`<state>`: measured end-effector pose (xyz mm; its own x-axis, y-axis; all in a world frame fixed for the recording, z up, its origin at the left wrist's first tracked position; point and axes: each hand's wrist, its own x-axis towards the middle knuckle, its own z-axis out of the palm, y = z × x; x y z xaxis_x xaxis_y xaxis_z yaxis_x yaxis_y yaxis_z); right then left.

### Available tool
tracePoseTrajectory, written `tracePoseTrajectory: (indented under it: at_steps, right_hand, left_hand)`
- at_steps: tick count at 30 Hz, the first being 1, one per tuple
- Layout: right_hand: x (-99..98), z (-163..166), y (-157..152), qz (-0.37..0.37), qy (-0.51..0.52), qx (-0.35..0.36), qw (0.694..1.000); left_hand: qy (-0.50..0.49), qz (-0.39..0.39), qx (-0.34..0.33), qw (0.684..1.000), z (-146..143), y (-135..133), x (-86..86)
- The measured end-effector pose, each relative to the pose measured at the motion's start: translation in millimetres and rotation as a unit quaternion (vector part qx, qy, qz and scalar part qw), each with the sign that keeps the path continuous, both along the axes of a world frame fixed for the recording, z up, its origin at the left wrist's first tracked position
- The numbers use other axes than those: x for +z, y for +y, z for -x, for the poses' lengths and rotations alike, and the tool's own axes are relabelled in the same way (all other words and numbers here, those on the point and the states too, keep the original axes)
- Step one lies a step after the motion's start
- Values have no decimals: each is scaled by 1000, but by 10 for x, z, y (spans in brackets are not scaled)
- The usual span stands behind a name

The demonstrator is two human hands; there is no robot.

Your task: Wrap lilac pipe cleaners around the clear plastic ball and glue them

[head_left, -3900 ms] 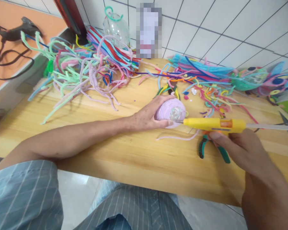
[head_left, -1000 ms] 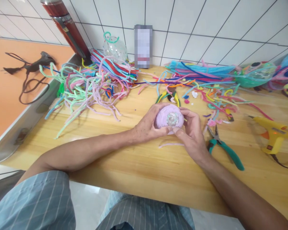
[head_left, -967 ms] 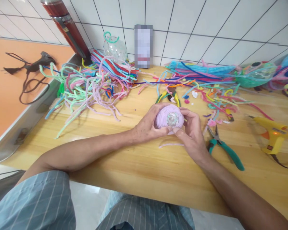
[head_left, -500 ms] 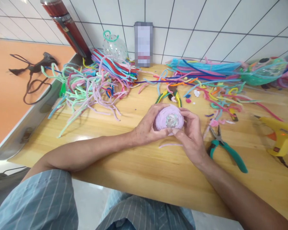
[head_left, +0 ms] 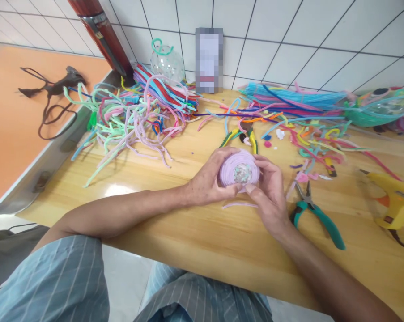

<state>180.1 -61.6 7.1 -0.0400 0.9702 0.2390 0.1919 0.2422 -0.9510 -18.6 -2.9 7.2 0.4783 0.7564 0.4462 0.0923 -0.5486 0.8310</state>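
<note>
ball (head_left: pixel 242 173) wound with lilac strands (head_left: pixel 226 171) is clamped between left hand (head_left: pixel 208 180) and right hand (head_left: pixel 271 197); teal-handled pliers (head_left: pixel 309 203) and yellow glue gun (head_left: pixel 395 201) lie to the right

Cannot see the top of the flask (head_left: pixel 103 42), cut off by the upper edge, nor the back end of the glue gun (head_left: pixel 394 199), cut off on the right. Cannot read the phone (head_left: pixel 209 60), blurred into blocks. Cannot see the sides of the lilac ball (head_left: pixel 237 166) under the left hand (head_left: pixel 215 181) and right hand (head_left: pixel 270 192), nor one end of the strip (head_left: pixel 239 205), hidden by the right hand. Cannot identify the dark bit (head_left: pixel 267 137), too small.
</note>
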Motion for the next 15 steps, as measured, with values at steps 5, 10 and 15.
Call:
tracePoseTrajectory:
  at_steps: [5, 10, 15]
  right_hand:
    - [6, 38, -3, -10, 19, -24, 999]
    - [-31, 28, -10, -16, 11, -34, 999]
    - [-61, 12, 0, -23, 8, -13, 1000]
  left_hand:
    - [-11, -24, 11, 1000, -39, 6, -19]
    - [-17, -47, 10, 999, -58, 9, -37]
    - [1, -38, -19, 999, 8, 2, -14]
